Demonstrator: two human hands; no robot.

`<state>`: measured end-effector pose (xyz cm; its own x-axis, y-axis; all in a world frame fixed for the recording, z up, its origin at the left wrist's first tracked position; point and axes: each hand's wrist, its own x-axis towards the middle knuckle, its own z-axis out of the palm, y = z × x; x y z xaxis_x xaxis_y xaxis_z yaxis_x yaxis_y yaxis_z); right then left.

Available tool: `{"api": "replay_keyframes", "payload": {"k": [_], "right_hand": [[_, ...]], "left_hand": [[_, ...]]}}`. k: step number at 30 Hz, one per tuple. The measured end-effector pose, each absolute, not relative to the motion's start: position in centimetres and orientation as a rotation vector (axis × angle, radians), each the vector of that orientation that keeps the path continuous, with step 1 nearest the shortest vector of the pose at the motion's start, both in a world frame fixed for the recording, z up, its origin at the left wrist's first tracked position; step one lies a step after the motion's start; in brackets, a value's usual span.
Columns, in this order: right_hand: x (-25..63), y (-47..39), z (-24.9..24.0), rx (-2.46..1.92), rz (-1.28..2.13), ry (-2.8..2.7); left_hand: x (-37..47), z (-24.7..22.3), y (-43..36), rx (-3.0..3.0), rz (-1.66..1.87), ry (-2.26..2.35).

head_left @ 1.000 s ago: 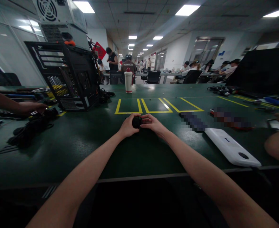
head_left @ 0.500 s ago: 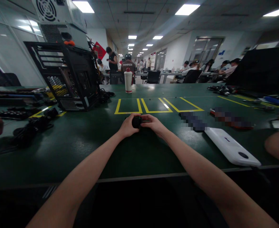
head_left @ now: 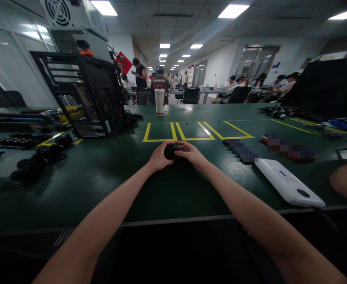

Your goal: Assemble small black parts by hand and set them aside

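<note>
Between my two hands, low over the green table, is a small dark rounded object [head_left: 169, 152]; its kind is too dark to make out. My left hand [head_left: 159, 156] is closed around its left side, thumb in front and fingers over the top. On the other side, my right hand [head_left: 190, 153] has its fingers bent in against the object's right edge. Just beyond my hands, yellow tape [head_left: 194, 139] marks several outlines on the table.
A black computer case [head_left: 84, 94] with a power supply on top stands at left, near black cables [head_left: 40, 161]. A white bottle [head_left: 159, 102] stands ahead. To the right lie a white power bank-like device [head_left: 288, 182] and two blurred-out phone-shaped things. A person's arm [head_left: 346, 179] rests at far right.
My hands and the dark object stay almost in place; the right fingers shift very slightly. Another person's hand at the far left edge has gone out of view.
</note>
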<state>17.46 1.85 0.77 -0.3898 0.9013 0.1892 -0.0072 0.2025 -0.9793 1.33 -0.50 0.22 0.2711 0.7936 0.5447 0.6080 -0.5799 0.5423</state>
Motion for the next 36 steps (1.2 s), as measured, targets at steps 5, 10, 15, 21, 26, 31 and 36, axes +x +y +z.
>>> {"api": "replay_keyframes", "payload": {"k": [5, 10, 15, 21, 26, 31, 36], "right_hand": [[17.51, 1.96, 0.57, -0.787, 1.337, -1.631], [17.32, 1.92, 0.25, -0.776, 1.273, -1.609], [17.32, 2.12, 0.32, -0.813, 1.319, -1.538], [17.71, 2.17, 0.32, -0.818, 1.365, -1.594], [17.66, 2.14, 0.08, -0.838, 1.336, -1.599], [17.61, 2.28, 0.33, -0.879, 1.320, -1.567], [17.71, 1.93, 0.90, -0.815, 1.387, -1.575]], "left_hand": [[1.35, 0.29, -0.54, 2.304, 1.184, 1.322], [1.34, 0.19, -0.41, 2.305, 1.204, 1.309], [1.35, 0.09, -0.38, 2.300, 1.210, 1.311], [1.39, 0.23, -0.51, 2.278, 1.197, 1.320], [1.40, 0.34, -0.57, 2.269, 1.190, 1.324], [1.43, 0.31, -0.56, 2.261, 1.207, 1.325], [1.39, 0.22, -0.49, 2.281, 1.213, 1.305]]}}
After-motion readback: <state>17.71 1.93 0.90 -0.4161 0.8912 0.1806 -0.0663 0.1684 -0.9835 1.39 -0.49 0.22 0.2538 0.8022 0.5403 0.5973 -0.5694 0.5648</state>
